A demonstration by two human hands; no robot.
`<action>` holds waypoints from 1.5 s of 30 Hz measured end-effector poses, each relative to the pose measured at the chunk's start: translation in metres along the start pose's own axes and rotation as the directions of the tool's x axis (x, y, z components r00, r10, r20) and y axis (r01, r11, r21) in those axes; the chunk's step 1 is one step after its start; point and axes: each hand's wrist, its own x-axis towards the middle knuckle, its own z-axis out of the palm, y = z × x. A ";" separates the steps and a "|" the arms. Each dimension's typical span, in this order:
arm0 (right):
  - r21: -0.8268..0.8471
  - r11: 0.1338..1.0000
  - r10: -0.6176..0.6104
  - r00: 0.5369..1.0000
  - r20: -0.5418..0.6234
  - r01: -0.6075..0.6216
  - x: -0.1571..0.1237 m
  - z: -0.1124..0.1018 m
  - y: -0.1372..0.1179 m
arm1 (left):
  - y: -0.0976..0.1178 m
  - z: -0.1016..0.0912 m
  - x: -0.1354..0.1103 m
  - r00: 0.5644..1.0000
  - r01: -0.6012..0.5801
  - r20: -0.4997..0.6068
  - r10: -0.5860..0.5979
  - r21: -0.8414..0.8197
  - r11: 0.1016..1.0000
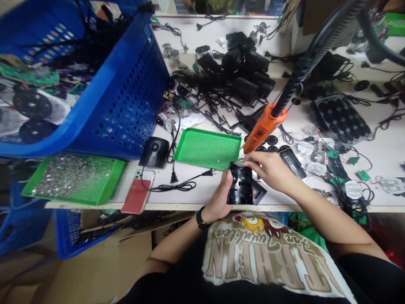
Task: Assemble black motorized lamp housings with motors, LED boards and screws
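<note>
My left hand [220,199] is closed around a black plastic housing [241,185], held upright near the table's front edge. At the top of this housing sits a pale, shiny round piece [239,162]. My right hand [267,168] pinches at that piece from the right, its fingertips partly hidden. An orange electric screwdriver [264,128] hangs tilted just above my right hand, and neither hand touches it. Behind the housing lies a black square frame [259,193]. A green perforated tray [209,147] is just beyond my left hand.
A large blue basket [126,97] of parts stands at the left. Below it are a green tray of screws [109,181], a phone [138,192] and a black cased unit [154,152]. Black housings [247,90] and cables pile up at the back; clear lamp parts [316,169] lie right.
</note>
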 end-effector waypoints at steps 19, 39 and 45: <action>-0.197 0.972 -0.131 0.991 0.017 0.132 -0.011 0.012 0.006 | -0.004 0.000 0.002 0.999 -0.032 0.012 0.032 -0.031 0.999; 0.195 0.979 -0.053 0.998 -0.020 0.056 -0.011 0.016 0.012 | -0.006 0.000 -0.001 0.998 -0.058 0.000 0.058 0.084 0.995; 0.768 0.536 0.240 0.936 0.259 -0.350 -0.011 0.015 0.015 | -0.003 -0.008 -0.004 0.993 -0.108 0.057 0.099 0.182 0.977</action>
